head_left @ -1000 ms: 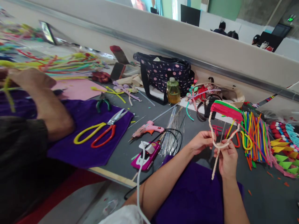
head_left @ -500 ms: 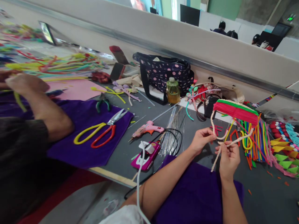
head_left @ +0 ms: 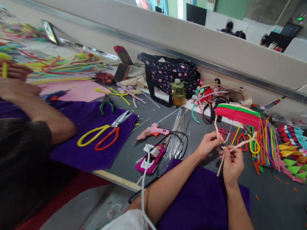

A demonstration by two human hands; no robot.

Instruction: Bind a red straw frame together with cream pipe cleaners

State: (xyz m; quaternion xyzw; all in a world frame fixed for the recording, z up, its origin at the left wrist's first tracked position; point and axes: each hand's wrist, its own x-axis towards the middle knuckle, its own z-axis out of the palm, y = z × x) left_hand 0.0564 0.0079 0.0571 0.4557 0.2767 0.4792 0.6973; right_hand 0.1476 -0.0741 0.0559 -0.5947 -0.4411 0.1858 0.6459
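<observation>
A frame of cream fuzzy stem point(head_left: 242, 144) carries a wound red and green band point(head_left: 240, 115) along its top. My left hand point(head_left: 210, 144) pinches the frame's lower left part. My right hand point(head_left: 232, 163) pinches the stem at the bottom, close beside the left, and a loose cream end hangs below its fingers. Both hands are above the table, over the far edge of a purple cloth point(head_left: 194, 195). Behind and right of them lie red and yellow scissors point(head_left: 254, 145) and a bundle of colourful stems point(head_left: 268, 143).
A pink glue gun point(head_left: 153, 130), magenta power strip point(head_left: 151, 159) and cables lie left of my hands. Further back stand a bottle point(head_left: 178, 92) and dotted bag point(head_left: 168, 75). Another person's arm point(head_left: 45, 115) is at left, near large scissors point(head_left: 103, 135).
The red and green band has shifted slightly left and turned. My right hand has moved slightly left, still pinching the stem. The other person's hand at left has moved left.
</observation>
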